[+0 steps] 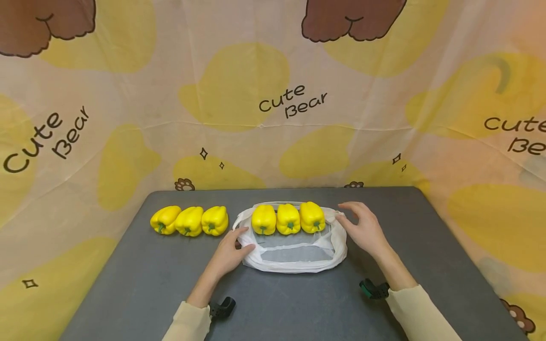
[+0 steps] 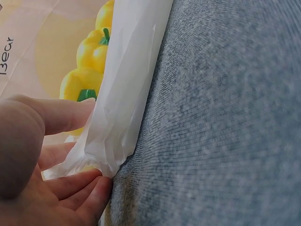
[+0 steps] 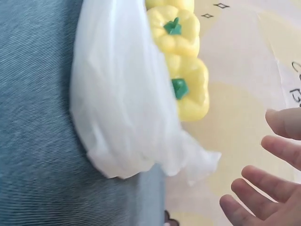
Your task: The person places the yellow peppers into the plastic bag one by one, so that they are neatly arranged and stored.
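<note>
A white plastic bag (image 1: 294, 267) lies with its mouth spread wide on the grey table. Three yellow bell peppers (image 1: 288, 219) with green stems sit side by side within its far rim. At the bag's left end, my left hand (image 1: 230, 253) holds the gathered plastic, thumb on one side and fingers curled at the other. The left wrist view shows that hand (image 2: 51, 155) against the white film, part of the index finger hidden behind it. My right hand (image 1: 364, 229) is beside the right end, fingers spread; the right wrist view shows it (image 3: 268, 188) apart from the bag.
Three more yellow bell peppers (image 1: 189, 221) lie in a row left of the bag. The grey table (image 1: 141, 293) ends at a patterned cloth backdrop (image 1: 239, 109), which also hangs at both sides. A dark band (image 1: 222, 308) is on my left wrist, another (image 1: 374, 289) on my right.
</note>
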The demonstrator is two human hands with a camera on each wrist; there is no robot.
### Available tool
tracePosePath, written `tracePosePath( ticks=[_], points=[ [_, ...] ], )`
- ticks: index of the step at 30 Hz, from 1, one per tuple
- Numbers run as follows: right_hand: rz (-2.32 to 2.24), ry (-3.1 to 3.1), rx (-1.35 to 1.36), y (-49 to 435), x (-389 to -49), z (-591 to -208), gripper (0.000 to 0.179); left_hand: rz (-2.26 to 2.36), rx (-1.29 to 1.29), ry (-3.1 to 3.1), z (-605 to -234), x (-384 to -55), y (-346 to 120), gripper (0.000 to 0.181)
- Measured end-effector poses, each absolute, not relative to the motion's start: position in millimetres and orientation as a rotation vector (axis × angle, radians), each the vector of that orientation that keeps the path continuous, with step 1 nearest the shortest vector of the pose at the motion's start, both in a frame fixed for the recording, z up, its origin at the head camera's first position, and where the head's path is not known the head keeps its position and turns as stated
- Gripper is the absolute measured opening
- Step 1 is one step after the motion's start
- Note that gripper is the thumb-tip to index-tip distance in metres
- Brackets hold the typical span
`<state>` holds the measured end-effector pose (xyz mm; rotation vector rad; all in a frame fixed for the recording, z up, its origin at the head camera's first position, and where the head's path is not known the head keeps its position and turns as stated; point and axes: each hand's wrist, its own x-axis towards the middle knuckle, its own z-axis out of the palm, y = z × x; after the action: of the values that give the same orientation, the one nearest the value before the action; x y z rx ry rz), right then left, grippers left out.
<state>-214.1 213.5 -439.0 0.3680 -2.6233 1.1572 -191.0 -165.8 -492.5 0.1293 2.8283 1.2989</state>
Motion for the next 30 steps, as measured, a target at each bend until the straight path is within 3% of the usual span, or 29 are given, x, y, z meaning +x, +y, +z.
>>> tracePosePath(
  ticks=[17,30],
  points=[
    [1.256,-2.765,0.301,228,-217,-484,0.048,1.332,0.160,2.836,-496,-194,-164,0.055],
    [1.269,-2.807,0.377,224,-218,-488,0.049,1.351,0.164,2.828,-493,-192,-166,0.054]
  ],
)
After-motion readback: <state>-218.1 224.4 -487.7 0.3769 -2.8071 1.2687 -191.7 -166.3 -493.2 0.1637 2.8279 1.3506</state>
